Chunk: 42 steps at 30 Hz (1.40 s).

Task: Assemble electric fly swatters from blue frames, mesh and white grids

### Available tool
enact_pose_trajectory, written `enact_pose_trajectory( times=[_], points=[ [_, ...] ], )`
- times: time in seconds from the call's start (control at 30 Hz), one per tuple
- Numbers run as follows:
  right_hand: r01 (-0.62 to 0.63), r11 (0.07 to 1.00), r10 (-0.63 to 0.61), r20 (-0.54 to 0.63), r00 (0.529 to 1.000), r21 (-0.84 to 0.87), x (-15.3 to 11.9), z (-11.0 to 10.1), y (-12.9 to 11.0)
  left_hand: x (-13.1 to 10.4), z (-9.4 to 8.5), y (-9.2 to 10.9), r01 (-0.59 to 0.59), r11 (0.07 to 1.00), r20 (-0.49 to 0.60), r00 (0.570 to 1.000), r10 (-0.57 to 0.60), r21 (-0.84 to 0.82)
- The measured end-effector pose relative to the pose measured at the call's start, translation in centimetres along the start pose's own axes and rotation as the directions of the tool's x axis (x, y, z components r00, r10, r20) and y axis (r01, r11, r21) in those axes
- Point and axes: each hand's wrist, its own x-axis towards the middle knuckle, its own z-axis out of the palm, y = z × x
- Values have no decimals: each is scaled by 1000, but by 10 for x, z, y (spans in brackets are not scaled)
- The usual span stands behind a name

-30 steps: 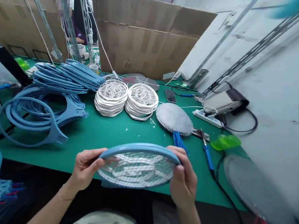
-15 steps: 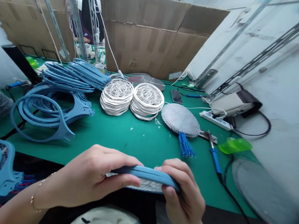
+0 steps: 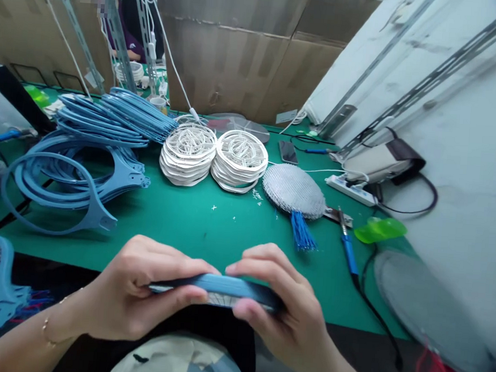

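Head view: blue racket frame (image 3: 236, 286) pinched edge-on

The left hand (image 3: 138, 294) and right hand (image 3: 285, 319) grip its rim between thumbs and fingers, near the front edge of the green tabletop (image 3: 177, 226). Uneven thumb pressure could twist the rim or buckle the pale mesh (image 3: 222, 301) below it; a slack pinch could let it slip.

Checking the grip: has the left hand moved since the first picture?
Yes, the left hand moved right: its fingers, earlier ending below the left white stack, now reach below the right one.
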Motion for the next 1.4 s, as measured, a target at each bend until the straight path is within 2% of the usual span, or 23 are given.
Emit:
enact_pose_trajectory(
  times=[0.1, 0.17, 0.23, 0.3, 0.37, 0.47, 0.57, 0.67, 0.73, 0.8, 0.83, 0.9, 1.0, 1.07, 1.13, 1.2, 1.3, 1.37, 1.4],
  points=[
    [-85, 996, 79, -136, 988, -40, -18, -7, 11, -11, -9, -9, 13, 999, -97, 995, -18, -52],
    [-73, 997, 69, -135, 988, -26, -27, -8, 16, -15, -12, -12, -1, 996, -145, 989, -12, -88],
    [-3, 1000, 4, -100, 995, 6, -31, -4, 17, -14, -12, -14, -12, 993, -170, 985, -8, -120],
    [88, 996, -88, -131, 987, -2, -30, 2, 14, -11, -11, -16, -15, 989, -185, 983, -12, -145],
    [146, 987, -155, -181, 971, -63, -26, 6, 10, -9, -10, -19, -18, 986, -192, 981, -14, -167],
    [194, 968, -223, -190, 956, -160, -20, 5, 2, -8, -11, -20, -44, 973, -190, 982, 0, -228],
    [208, 951, -246, -149, 958, -228, -14, -9, -9, -9, -15, -6, -36, 979, -181, 984, -1, -199],
    [231, 920, -245, -5, 969, -316, -4, -30, -24, -4, -20, 23, -28, 999, -161, 986, 31, 19],
    [277, 887, -258, 100, 961, -370, 4, -41, -34, 4, -22, 41, -84, 989, -67, 993, 93, 121],
    [331, 854, -289, 163, 943, -400, 11, -47, -42, 14, -22, 51, -160, 977, 45, 987, 155, 139],
    [347, 841, -301, 173, 938, -415, 14, -47, -44, 19, -21, 53, -199, 970, 69, 979, 191, 138],
    [342, 823, -305, 156, 940, -454, 18, -47, -45, 26, -18, 49, -286, 946, 44, 958, 283, 150],
    [254, 809, -237, 100, 966, -531, 20, -53, -30, 25, -17, 30, -377, 911, -82, 916, 394, 168],
    [141, 812, -128, 61, 990, -566, 19, -62, -9, 19, -20, 14, -392, 910, -144, 901, 409, 135],
    [19, 836, 26, 74, 997, -548, 15, -71, 16, 12, -23, -1, -401, 912, -175, 895, 409, 83],
    [-101, 879, 212, 190, 959, -466, 8, -73, 38, 8, -26, -15, -405, 913, -216, 888, 405, 46],
    [-299, 918, 381, 377, 844, -259, -4, -61, 57, 14, -32, -33, -390, 921, -331, 866, 375, 23],
    [-429, 901, 418, 396, 817, -65, -12, -44, 61, 26, -36, -45, -294, 955, -434, 865, 252, -31],
    [-506, 860, 451, 373, 811, 59, -16, -34, 61, 32, -38, -49, -214, 972, -470, 871, 143, -101]
  ],
)
